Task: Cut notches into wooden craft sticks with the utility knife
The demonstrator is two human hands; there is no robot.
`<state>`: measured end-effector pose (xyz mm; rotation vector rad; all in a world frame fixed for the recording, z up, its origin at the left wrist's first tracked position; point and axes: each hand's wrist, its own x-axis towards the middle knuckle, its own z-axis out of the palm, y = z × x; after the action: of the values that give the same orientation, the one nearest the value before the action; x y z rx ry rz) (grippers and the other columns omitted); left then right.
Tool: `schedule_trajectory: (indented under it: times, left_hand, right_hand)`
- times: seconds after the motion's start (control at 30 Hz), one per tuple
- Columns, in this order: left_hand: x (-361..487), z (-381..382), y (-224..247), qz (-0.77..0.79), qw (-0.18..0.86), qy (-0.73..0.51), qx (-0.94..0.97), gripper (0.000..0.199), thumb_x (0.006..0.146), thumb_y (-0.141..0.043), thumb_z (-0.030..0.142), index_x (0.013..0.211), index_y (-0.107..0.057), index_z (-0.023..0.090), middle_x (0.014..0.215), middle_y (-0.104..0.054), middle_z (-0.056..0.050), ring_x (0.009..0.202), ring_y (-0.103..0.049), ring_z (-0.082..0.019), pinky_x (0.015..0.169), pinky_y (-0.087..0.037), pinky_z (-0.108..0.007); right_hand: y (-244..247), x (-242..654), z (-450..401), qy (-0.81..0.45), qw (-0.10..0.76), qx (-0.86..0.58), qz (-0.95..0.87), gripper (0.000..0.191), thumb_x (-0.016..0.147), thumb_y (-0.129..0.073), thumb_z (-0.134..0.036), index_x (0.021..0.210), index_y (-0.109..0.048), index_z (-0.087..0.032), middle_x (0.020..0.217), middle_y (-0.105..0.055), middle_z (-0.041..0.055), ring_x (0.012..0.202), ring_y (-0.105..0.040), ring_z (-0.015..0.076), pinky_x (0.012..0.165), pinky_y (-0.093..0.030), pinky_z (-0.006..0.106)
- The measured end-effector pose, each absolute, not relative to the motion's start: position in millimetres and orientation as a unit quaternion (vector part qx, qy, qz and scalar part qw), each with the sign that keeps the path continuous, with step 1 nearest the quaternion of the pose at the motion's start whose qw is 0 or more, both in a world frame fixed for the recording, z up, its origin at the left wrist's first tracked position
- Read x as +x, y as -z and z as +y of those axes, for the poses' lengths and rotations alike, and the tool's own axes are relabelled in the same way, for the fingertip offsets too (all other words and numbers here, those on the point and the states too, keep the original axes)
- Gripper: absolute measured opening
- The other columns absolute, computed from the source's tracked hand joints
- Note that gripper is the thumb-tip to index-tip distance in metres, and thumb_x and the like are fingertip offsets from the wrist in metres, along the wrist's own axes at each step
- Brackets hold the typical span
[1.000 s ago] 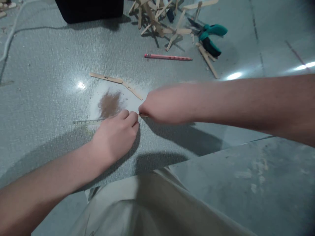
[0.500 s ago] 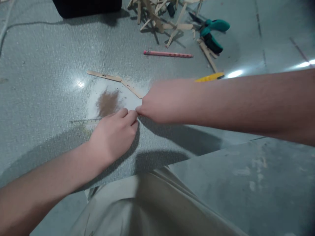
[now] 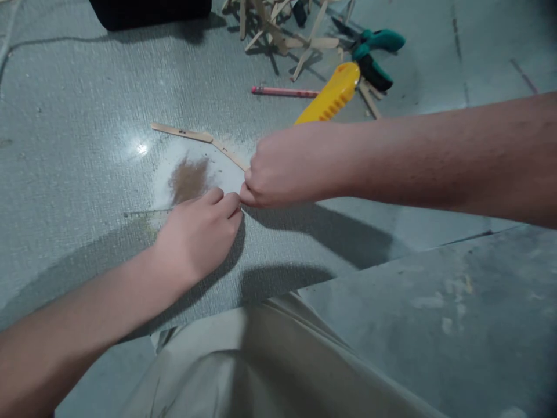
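My right hand [image 3: 291, 165] is closed round a yellow utility knife [image 3: 333, 96]. The knife's handle sticks out behind the fist toward the upper right, while its blade end is hidden. Against the right fingertips rests my left hand [image 3: 200, 232], its fingers pinched together low over the work surface. Whatever lies between the left fingers is covered. Just beyond the hands, two flat wooden craft sticks [image 3: 183, 132] lie end to end at an angle, with small dark marks on them. One end runs up to my right knuckles. Brown dust [image 3: 189, 180] is spread on a whitish patch near my left hand.
A pink pencil [image 3: 282, 92] lies beyond the right hand, partly behind the knife. Farther back are green-handled pliers [image 3: 378, 43] and a pile of joined craft sticks [image 3: 278, 35]. A black object [image 3: 152, 11] stands at the back left. The board's front edge is near my lap.
My right hand has turned, so the yellow knife handle has swung up and left into fuller view, now overlapping the pencil. The left hand has stayed nearly in place.
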<state>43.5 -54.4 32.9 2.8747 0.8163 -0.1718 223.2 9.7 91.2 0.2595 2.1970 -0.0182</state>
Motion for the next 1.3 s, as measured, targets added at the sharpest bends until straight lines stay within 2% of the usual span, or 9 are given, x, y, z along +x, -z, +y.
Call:
schedule_trajectory:
  times: [0.1, 0.17, 0.3, 0.43, 0.57, 0.87, 1.0, 1.17, 1.3]
  left_hand:
    - [42.7, -54.1, -31.9, 0.269, 0.072, 0.054, 0.959, 0.034, 0.095, -0.042, 0.003, 0.110, -0.072, 0.010, 0.104, -0.069, -0.012, 0.094, -0.062, -0.025, 0.069, -0.047, -0.036]
    - [42.6, -54.5, -31.7, 0.268, 0.073, 0.055, 0.959, 0.036, 0.095, -0.041, 0.002, 0.112, -0.072, 0.010, 0.106, -0.069, -0.011, 0.095, -0.062, -0.024, 0.069, -0.046, -0.035]
    - [43.9, -55.4, -32.9, 0.275, 0.080, 0.060, 0.956, 0.038, 0.095, -0.040, 0.001, 0.113, -0.072, 0.010, 0.108, -0.069, -0.011, 0.094, -0.063, -0.023, 0.063, -0.043, -0.034]
    - [44.1, -55.2, -33.3, 0.274, 0.081, 0.060, 0.956, 0.038, 0.095, -0.040, 0.002, 0.111, -0.073, 0.010, 0.108, -0.069, -0.012, 0.095, -0.063, -0.024, 0.064, -0.044, -0.035]
    - [42.6, -54.4, -31.7, 0.270, 0.075, 0.052, 0.959, 0.036, 0.096, -0.040, 0.004, 0.110, -0.073, 0.010, 0.107, -0.069, -0.011, 0.095, -0.062, -0.023, 0.064, -0.043, -0.034]
    - [43.0, -56.4, -30.8, 0.273, 0.074, 0.039, 0.958, 0.036, 0.096, -0.039, 0.003, 0.109, -0.072, 0.010, 0.106, -0.069, -0.012, 0.093, -0.062, -0.024, 0.065, -0.045, -0.036]
    - [42.1, -55.1, -30.7, 0.269, 0.080, 0.036, 0.959, 0.035, 0.097, -0.039, 0.003, 0.108, -0.072, 0.010, 0.107, -0.068, -0.012, 0.093, -0.062, -0.024, 0.065, -0.046, -0.036]
    - [41.8, -53.4, -30.2, 0.251, 0.068, 0.036, 0.965, 0.033, 0.097, -0.041, 0.004, 0.106, -0.072, 0.011, 0.107, -0.068, -0.012, 0.095, -0.062, -0.023, 0.069, -0.047, -0.034]
    - [43.4, -53.9, -31.4, 0.254, 0.068, 0.049, 0.964, 0.033, 0.096, -0.042, 0.004, 0.107, -0.072, 0.011, 0.111, -0.068, -0.013, 0.095, -0.062, -0.023, 0.068, -0.047, -0.034]
  right_hand:
    - [-88.1, 228.3, 9.8, 0.008, 0.452, 0.135, 0.882, 0.024, 0.100, -0.044, -0.013, 0.112, -0.065, -0.017, 0.078, -0.069, 0.0076, 0.083, -0.069, 0.0269, 0.074, -0.044, 0.038]
    - [-83.6, 232.0, 8.8, 0.027, 0.449, 0.190, 0.873, 0.023, 0.105, -0.043, -0.024, 0.111, -0.066, -0.021, 0.070, -0.065, 0.0040, 0.075, -0.067, 0.0241, 0.069, -0.041, 0.035]
    - [-75.3, 235.2, 4.9, 0.085, 0.431, 0.296, 0.848, 0.035, 0.109, -0.036, -0.040, 0.106, -0.069, -0.027, 0.065, -0.060, 0.0025, 0.062, -0.058, 0.0191, 0.061, -0.035, 0.031]
    - [-74.3, 233.9, 1.0, 0.145, 0.409, 0.353, 0.829, 0.031, 0.105, -0.042, -0.037, 0.104, -0.071, -0.027, 0.071, -0.062, 0.0053, 0.060, -0.054, 0.0184, 0.060, -0.033, 0.031]
    - [-76.3, 233.1, -1.5, 0.165, 0.402, 0.371, 0.821, 0.036, 0.106, -0.038, -0.038, 0.106, -0.072, -0.027, 0.077, -0.066, 0.0085, 0.062, -0.055, 0.0217, 0.060, -0.032, 0.032]
    - [-71.4, 236.9, -3.3, 0.160, 0.386, 0.374, 0.828, 0.036, 0.105, -0.038, -0.040, 0.103, -0.072, -0.027, 0.073, -0.062, 0.0068, 0.061, -0.056, 0.0214, 0.058, -0.034, 0.032]
    - [-71.1, 232.6, -4.1, 0.155, 0.400, 0.372, 0.823, 0.028, 0.101, -0.045, -0.032, 0.102, -0.072, -0.028, 0.070, -0.060, 0.0072, 0.062, -0.060, 0.0233, 0.057, -0.039, 0.033]
    - [-81.8, 214.7, -3.5, 0.145, 0.443, 0.372, 0.803, 0.022, 0.089, -0.056, -0.013, 0.093, -0.074, -0.025, 0.063, -0.057, 0.0048, 0.062, -0.062, 0.0230, 0.062, -0.047, 0.034]
    - [-86.4, 209.0, -0.1, 0.125, 0.470, 0.350, 0.800, 0.021, 0.088, -0.058, -0.010, 0.088, -0.074, -0.023, 0.063, -0.058, 0.0048, 0.068, -0.065, 0.0247, 0.066, -0.049, 0.036]
